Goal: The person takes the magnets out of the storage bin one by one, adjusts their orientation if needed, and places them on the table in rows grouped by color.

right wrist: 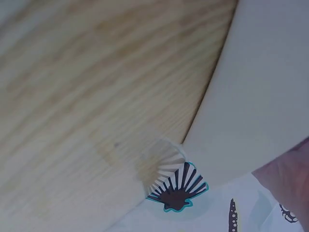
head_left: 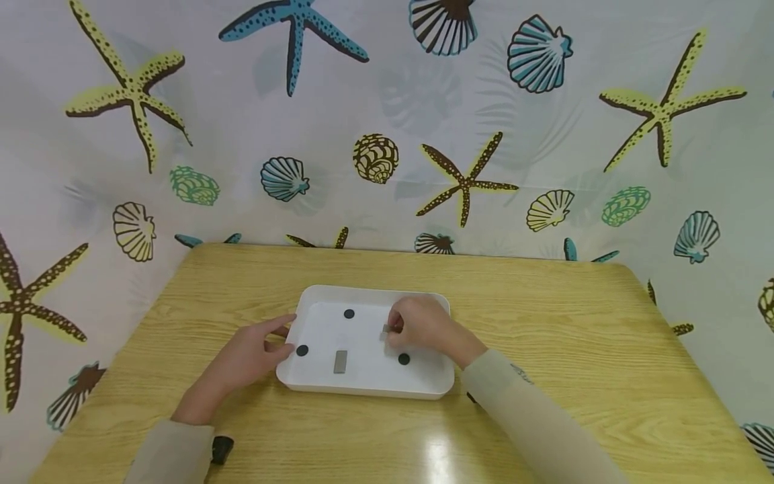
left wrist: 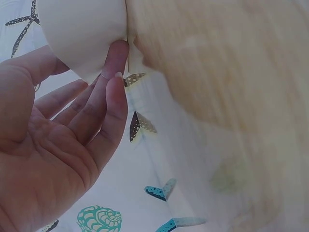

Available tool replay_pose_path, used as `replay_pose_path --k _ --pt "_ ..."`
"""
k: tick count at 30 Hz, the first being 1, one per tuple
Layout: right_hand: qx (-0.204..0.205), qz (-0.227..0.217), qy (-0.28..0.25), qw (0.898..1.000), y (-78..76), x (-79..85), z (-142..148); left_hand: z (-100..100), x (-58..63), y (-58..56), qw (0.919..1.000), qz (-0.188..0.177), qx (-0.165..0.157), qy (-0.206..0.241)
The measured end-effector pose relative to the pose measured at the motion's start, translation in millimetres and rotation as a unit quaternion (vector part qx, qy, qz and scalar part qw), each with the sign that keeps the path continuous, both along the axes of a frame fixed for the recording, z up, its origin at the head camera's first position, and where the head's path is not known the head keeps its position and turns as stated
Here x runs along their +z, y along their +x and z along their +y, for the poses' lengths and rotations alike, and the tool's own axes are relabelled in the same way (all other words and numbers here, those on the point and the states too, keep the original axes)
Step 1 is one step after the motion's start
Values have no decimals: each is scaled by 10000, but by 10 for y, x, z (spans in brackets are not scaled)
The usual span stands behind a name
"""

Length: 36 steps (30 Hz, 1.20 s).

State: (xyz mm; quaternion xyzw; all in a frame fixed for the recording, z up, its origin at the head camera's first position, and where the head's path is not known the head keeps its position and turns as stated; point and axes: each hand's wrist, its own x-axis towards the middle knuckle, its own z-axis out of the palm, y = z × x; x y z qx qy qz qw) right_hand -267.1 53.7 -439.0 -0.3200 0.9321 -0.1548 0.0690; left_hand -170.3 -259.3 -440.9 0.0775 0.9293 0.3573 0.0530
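Left hand (head_left: 250,353): loosely spread, touching tray (head_left: 363,389) at nine o'clock.
Right hand (head_left: 425,324): pinching grey tile (head_left: 385,329), two o'clock.
Black disc (head_left: 404,359), four o'clock: a lowered palm might shift it.

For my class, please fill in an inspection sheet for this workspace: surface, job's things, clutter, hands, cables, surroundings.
Surface: wood-grain table, with a bright reflection towards the near side.
Job's things: white tray on the table; inside it, three black discs lying apart and a grey rectangular piece.
Clutter: nothing seen.
Hands: left hand touches the tray's left rim; right hand pinches a second grey piece over the tray, contact unclear.
Cables: nothing seen.
Surroundings: sea-print cloth behind and at both sides.
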Motion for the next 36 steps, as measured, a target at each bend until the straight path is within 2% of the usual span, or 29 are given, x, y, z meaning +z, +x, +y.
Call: replay_pose_path --k 13,18,31,36 --pt "471 878 -399 9942 61 141 126 21 12 4 10000 -17 -6 -23" --pt "549 1245 -299 9903 67 182 195 23 9 2 10000 50 -57 -31" --pt "978 2428 -483 9639 118 309 386 2 11 -17 9996 68 3 -278" --pt "1008 2704 -460 9564 119 304 499 18 13 -23 9995 122 -48 -273"
